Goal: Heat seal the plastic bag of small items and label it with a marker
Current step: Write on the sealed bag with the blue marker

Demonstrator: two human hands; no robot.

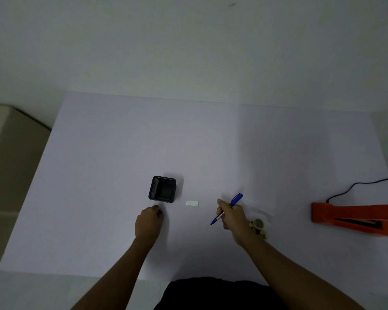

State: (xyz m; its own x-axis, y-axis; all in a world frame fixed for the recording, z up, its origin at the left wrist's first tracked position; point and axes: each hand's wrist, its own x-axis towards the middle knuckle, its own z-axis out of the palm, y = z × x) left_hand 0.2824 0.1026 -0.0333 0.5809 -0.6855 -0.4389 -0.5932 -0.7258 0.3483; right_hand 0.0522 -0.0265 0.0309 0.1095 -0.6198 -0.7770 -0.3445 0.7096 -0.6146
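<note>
My right hand (232, 217) grips a blue marker (227, 209), uncapped, with its tip pointing down-left just above the table. My left hand (148, 222) is closed on the marker's blue cap (160, 212), which shows at the fingertips. A small white label (192, 203) lies flat between my hands. The clear plastic bag of small items (259, 223) lies just right of my right wrist, partly hidden by it. The orange heat sealer (354, 217) sits at the right edge, its jaw raised a little.
A black square holder (162, 189) stands just beyond my left hand. The sealer's black cord (354, 187) runs off to the right. The white table sheet (188, 142) spans the view, with a beige box (7, 153) beyond its left edge.
</note>
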